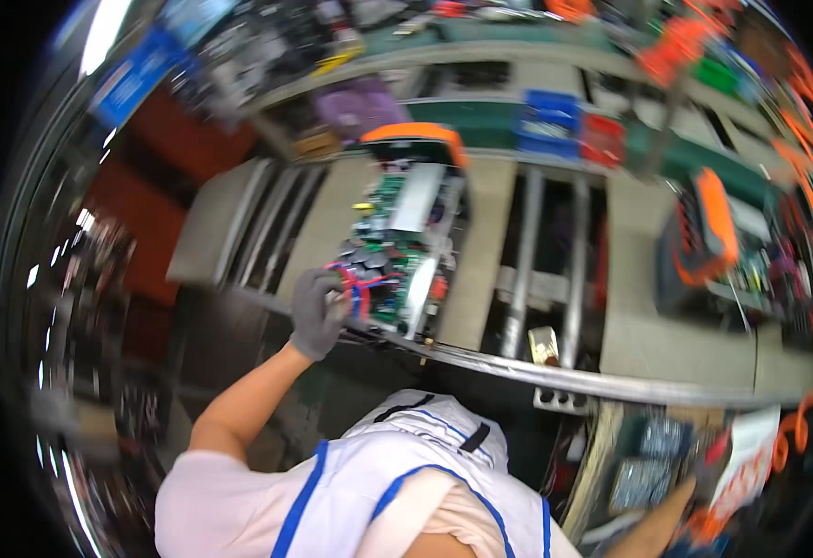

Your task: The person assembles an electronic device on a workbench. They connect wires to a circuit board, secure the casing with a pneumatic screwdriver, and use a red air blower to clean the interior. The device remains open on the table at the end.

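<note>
In front of me lies an opened electronic unit with an orange-rimmed end, green circuit boards, dark round capacitors and a white plate. My left hand, in a grey glove with bare fingertips, is at its near left corner. Its fingers are closed at the red and blue wires that loop out of the unit. At the lower right, my right hand reaches out beside a white sheet with red marks and trays of small parts. Motion blur hides its fingers and whatever they may hold.
Metal rollers run between the bench boards. A second orange-rimmed unit stands to the right. Blue and red bins sit at the back. An orange coiled hose hangs at the right, above a power strip.
</note>
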The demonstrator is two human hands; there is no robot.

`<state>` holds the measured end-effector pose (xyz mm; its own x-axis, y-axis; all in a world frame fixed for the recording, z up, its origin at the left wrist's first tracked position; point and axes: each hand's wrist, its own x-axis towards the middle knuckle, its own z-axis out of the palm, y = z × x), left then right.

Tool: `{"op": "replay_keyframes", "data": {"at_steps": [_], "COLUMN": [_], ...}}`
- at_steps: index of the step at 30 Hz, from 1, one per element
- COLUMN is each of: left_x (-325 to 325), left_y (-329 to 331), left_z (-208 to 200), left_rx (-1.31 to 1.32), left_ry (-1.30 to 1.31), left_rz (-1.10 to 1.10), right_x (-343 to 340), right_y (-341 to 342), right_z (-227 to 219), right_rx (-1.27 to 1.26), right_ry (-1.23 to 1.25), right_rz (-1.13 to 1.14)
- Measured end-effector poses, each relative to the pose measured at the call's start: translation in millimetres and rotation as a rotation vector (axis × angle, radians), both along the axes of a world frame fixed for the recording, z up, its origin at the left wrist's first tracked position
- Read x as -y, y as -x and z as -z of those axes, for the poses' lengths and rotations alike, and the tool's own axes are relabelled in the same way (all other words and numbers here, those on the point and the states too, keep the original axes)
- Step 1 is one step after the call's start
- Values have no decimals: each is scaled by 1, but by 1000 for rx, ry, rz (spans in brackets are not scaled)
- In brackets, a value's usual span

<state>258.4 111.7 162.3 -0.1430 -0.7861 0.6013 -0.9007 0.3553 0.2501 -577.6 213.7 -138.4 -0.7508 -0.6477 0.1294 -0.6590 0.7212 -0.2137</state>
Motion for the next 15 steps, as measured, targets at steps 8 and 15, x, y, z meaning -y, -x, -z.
{"op": "replay_keyframes", "data": {"at_steps": [8,15], "left_x": [-36,-25], "left_y": [-55,-54], "left_z": [44,55], "left_rx": [75,-370], "left_ry": [124,273], "left_rz": [-387,-313], "right_x": [36,38], "right_y": [-88,-271], "right_z": [-4,-97], "right_rx": [67,946], "right_ry": [182,924], "right_rz": [-8,-105]}}
